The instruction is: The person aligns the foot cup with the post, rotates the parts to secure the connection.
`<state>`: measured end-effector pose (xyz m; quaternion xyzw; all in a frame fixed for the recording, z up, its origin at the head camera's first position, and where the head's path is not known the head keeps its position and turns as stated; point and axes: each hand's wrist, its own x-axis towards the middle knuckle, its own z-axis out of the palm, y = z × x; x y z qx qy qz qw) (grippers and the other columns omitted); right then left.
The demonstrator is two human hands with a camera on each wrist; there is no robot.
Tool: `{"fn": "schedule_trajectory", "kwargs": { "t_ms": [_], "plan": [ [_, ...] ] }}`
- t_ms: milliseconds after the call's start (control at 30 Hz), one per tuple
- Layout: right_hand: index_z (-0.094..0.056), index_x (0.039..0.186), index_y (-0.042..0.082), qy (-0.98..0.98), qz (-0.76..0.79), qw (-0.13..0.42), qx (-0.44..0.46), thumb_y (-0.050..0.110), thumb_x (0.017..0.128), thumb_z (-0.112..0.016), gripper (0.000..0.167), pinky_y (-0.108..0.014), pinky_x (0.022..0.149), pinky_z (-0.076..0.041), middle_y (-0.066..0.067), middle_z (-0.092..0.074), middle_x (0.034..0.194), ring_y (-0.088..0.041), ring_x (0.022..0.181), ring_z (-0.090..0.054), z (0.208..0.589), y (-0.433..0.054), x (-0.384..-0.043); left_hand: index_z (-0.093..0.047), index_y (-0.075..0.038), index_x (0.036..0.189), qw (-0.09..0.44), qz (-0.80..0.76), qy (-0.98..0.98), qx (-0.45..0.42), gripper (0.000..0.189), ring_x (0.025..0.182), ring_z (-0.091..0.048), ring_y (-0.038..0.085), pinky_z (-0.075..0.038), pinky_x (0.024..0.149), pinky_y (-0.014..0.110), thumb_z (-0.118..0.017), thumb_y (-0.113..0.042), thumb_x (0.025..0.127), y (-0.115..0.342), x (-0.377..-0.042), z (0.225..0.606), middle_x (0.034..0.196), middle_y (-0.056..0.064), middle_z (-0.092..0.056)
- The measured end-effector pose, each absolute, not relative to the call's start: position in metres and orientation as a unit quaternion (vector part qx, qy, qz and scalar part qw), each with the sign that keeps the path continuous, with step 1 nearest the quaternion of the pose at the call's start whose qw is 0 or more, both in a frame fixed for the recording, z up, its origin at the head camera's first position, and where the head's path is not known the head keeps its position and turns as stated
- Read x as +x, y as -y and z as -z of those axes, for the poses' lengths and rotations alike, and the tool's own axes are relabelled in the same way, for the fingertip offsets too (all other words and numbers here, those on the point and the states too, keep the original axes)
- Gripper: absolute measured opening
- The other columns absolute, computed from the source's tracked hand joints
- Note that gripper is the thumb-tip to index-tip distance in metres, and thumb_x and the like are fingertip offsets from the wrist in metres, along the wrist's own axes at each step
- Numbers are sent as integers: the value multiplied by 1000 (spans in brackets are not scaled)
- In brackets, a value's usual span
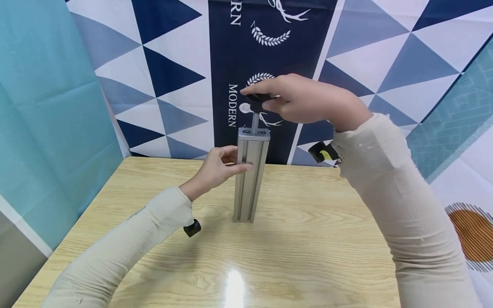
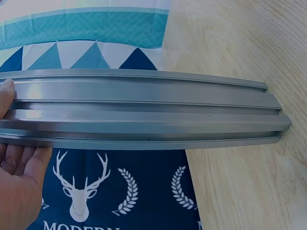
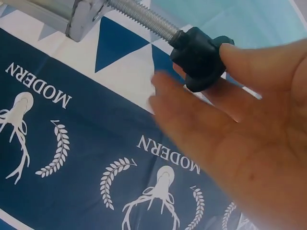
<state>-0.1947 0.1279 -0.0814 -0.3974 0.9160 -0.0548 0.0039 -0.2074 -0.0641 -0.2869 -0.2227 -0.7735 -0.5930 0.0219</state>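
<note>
A silver aluminium profile (image 1: 249, 192) stands upright on the table, grooves running along its length. My left hand (image 1: 215, 169) grips it in its upper half, thumb on the near face; the left wrist view shows the fingers on its other side. Two screws sit in the end plate (image 1: 254, 134) on top. From that plate rises a threaded rod (image 3: 146, 20) carrying a black knob (image 3: 199, 57). My right hand (image 1: 304, 98) pinches the knob from above. In the right wrist view the thumb touches one side of it, while the fingers lie beyond, slightly blurred.
The wooden table (image 1: 319, 239) spreads around the profile's foot. Behind it hangs a patterned cloth (image 1: 173, 81) with triangles, deer heads and lettering. A teal curtain (image 1: 46, 111) borders the left side. Black wrist devices (image 1: 192, 228) hang below the sleeves.
</note>
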Motion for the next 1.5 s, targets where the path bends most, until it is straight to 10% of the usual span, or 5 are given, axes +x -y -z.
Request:
{"fn": "schedule_trajectory", "kwargs": {
  "t_ms": [167, 567, 1100, 1500],
  "plan": [
    [-68, 110, 4, -940, 94, -98, -311, 48, 87, -66, 49, -36, 73, -47, -11, -61, 80, -23, 76, -56, 88, -122, -199, -69, -11, 111, 22, 595, 771, -224, 30, 92, -65, 17, -52, 83, 33, -77, -17, 83, 63, -210, 287, 95, 4, -70],
    [-66, 94, 4, -955, 121, -125, -239, 60, 80, -67, 57, -34, 65, -44, -9, -60, 81, -23, 73, -53, 95, -117, -208, -66, -13, 117, 25, 605, 768, -208, 35, 95, -64, 16, -52, 84, 33, -75, -18, 84, 61, -215, 290, 102, 3, -69],
    [-66, 99, 0, -972, 129, -160, -117, 69, 80, -57, 72, -39, 68, -46, -14, -61, 91, -27, 82, -54, 102, -126, -226, -26, -17, 151, 174, 568, 788, -163, 104, 128, -46, 22, -40, 102, 44, -88, -30, 68, 7, -217, 323, 143, 4, -45],
    [-43, 59, 9, -978, 112, -165, -53, 79, 77, -48, 73, -31, 44, -31, 3, -32, 46, -17, 43, -36, 108, -146, -236, -43, -6, 139, 254, 550, 785, -126, 79, 109, -60, 25, -50, 87, 41, -84, -20, 73, -23, -230, 330, 124, 11, -59]
  ]
}}
